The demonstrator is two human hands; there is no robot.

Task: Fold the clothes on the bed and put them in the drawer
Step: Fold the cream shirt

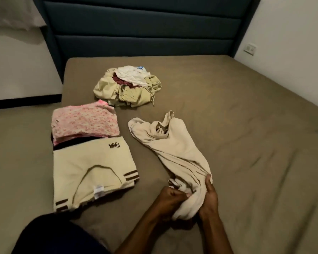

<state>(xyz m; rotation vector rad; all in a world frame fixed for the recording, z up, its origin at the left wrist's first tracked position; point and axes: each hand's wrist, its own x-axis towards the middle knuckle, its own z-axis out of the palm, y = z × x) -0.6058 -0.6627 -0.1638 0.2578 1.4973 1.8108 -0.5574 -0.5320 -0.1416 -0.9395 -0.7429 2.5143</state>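
A crumpled beige sleeveless top (174,149) lies stretched out on the bed, its straps toward the headboard. Both hands hold its near end: my left hand (170,196) grips the bunched fabric in a fist, and my right hand (210,193) curls round the cloth from the right. To the left sits a folded cream shirt with brown stripes (92,173). Behind it lies a folded pink floral garment (84,123) on a dark piece. An unfolded heap of cream, white and maroon clothes (127,87) sits farther back. No drawer is in view.
The bed has an olive-brown sheet (246,125) and a dark blue padded headboard (145,30). A white pillow (11,13) lies at the far left. A white wall with a socket (250,49) runs along the right. My dark-clothed knee (53,235) is at the bottom left.
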